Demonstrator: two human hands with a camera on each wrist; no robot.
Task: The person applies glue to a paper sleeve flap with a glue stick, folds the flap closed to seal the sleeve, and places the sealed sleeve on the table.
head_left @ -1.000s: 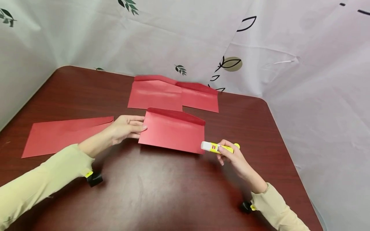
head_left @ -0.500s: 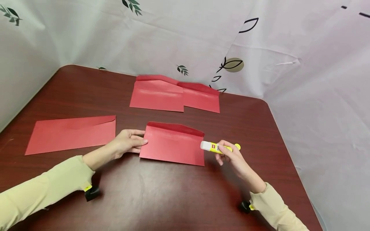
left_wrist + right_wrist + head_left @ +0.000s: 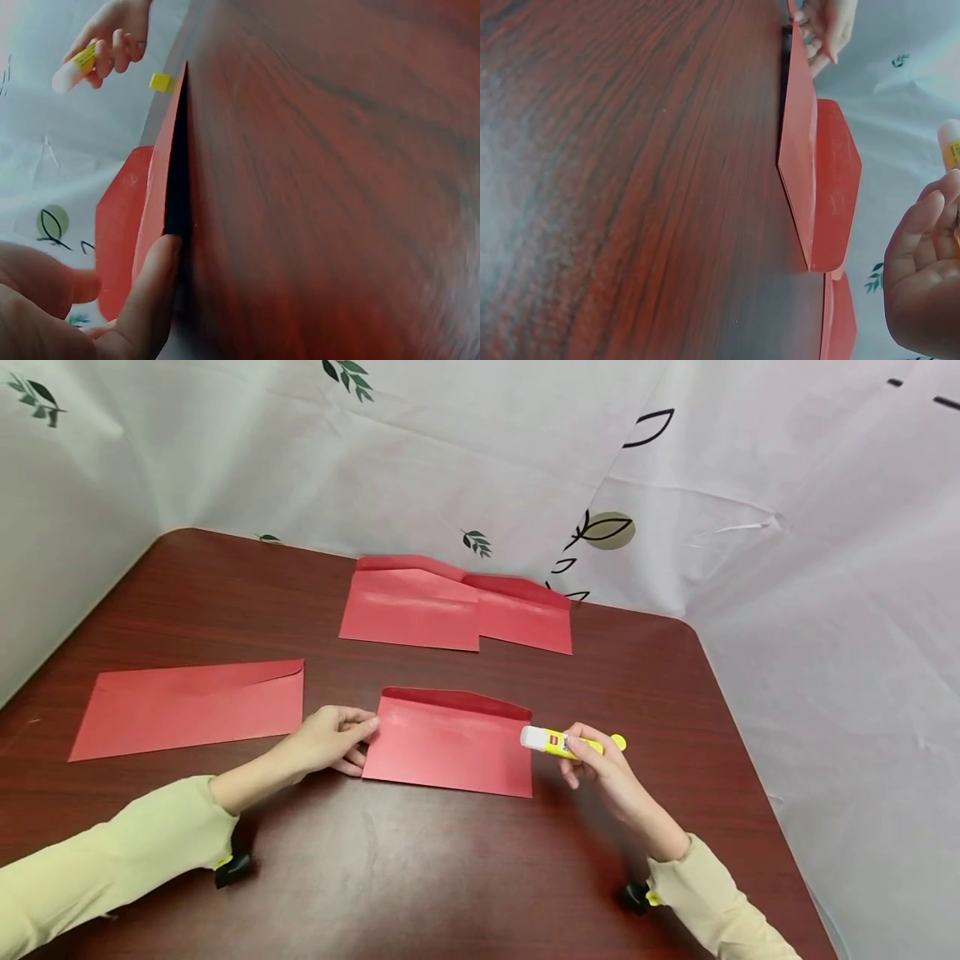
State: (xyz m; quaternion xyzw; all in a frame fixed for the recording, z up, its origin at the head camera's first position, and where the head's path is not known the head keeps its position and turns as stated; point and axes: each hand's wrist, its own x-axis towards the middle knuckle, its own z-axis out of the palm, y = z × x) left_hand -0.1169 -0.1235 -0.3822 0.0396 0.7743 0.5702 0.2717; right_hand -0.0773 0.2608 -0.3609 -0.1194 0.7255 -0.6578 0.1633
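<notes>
A red envelope (image 3: 450,747) lies on the table in front of me, its flap (image 3: 457,702) raised at the far side. My left hand (image 3: 333,739) is at its left end, with fingers at the edge; the left wrist view shows the thumb (image 3: 82,285) lifted away from the paper. Beside the right end, my right hand (image 3: 596,764) grips a yellow glue stick (image 3: 558,743). The stick's white end points left, above the envelope's right edge. A small yellow cap (image 3: 160,82) stands on the table behind that hand.
Two more red envelopes overlap at the back, a left one (image 3: 408,610) and a right one (image 3: 525,618), with flaps up. Another red envelope (image 3: 191,706) lies at the left. Pale patterned cloth (image 3: 420,452) hangs behind the brown table (image 3: 420,877).
My left hand has brought the envelope down toward me and laid it on the table, and the thumb has come off its face. The right hand keeps the glue stick nearly still.
</notes>
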